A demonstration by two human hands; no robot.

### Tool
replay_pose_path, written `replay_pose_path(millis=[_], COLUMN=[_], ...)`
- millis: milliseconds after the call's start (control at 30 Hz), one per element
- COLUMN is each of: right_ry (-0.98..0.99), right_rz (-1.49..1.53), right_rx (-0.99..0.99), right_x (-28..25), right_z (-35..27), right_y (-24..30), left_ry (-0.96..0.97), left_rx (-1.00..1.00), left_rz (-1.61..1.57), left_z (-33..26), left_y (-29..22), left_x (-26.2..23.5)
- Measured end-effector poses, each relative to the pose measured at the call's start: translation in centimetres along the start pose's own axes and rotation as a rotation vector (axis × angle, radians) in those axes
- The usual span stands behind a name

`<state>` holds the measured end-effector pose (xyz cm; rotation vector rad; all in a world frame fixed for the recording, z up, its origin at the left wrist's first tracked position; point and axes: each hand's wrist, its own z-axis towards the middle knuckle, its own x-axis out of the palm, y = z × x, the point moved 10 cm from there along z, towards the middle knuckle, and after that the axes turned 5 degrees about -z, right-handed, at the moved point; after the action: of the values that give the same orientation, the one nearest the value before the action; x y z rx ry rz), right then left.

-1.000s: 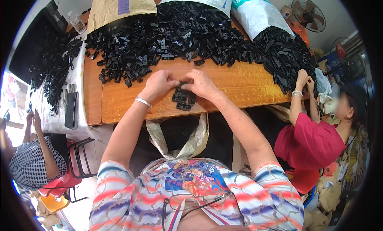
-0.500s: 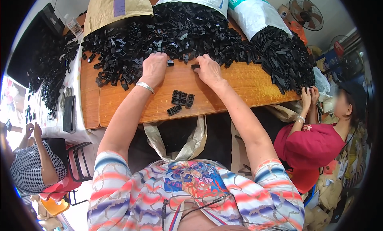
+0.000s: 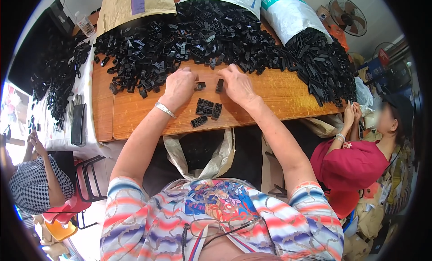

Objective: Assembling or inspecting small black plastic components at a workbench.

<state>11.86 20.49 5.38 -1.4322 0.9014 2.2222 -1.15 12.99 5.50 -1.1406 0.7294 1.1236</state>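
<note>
Behind, black plastic parts (image 3: 211,36) heaped wide.

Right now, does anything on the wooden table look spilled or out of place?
Nothing is damaged. The heap of small black plastic parts sprawls loose from the sacks; a few sorted pieces sit apart between left hand and right hand.

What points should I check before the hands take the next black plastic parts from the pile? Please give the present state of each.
1. Left hand at the edge of the pile of black plastic parts: ok.
2. Right hand at the pile edge: ok.
3. Small group of sorted parts lies apart from the pile on the wooden table: ok.
4. Open bag hangs below the table edge: ok.
5. Whether either hand already grips a part: cannot tell.
</note>
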Motion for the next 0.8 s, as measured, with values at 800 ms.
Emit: replay_pose_path(millis=[800], right_ry=[0.197], right_rz=[-0.010], right_rx=[-0.281], right_x=[4.0], right_z=[1.8], right_y=[6.5], left_ry=[-0.041], left_rx=[-0.218], left_rz=[-0.513], left_z=[-3.1], left_y=[3.1], left_x=[0.9])
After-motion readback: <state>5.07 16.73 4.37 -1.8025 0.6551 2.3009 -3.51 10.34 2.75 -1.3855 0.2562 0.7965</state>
